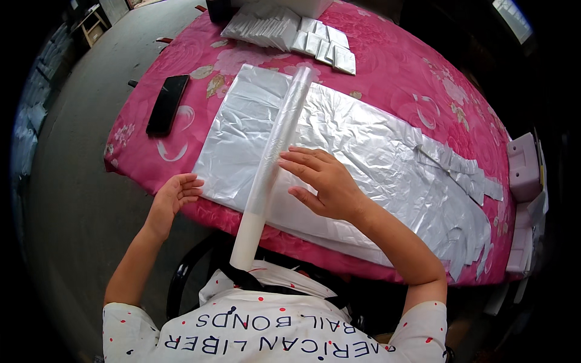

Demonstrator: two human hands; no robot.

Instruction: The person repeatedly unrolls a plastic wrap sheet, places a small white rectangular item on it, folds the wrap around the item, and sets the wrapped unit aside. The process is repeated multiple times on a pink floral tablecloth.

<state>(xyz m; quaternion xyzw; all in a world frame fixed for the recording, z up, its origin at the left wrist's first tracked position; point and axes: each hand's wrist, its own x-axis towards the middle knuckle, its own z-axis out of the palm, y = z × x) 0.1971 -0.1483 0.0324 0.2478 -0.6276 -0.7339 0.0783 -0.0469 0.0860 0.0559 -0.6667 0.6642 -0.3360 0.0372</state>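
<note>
Near end of the plastic-film roll overhangs the table edge toward the shirt; its long axis runs away from the body, leaning right, between the two separated hands, the right hand nearer, fingers extended against its side, ungripped. Left hand is loosely open by the near-left corner of the thin plastic sheets under the roll, contact unclear. Farther out, a black phone lies left of the sheets, folded plastic packets beyond the roll's far end, all on pink floral tablecloth.
</note>
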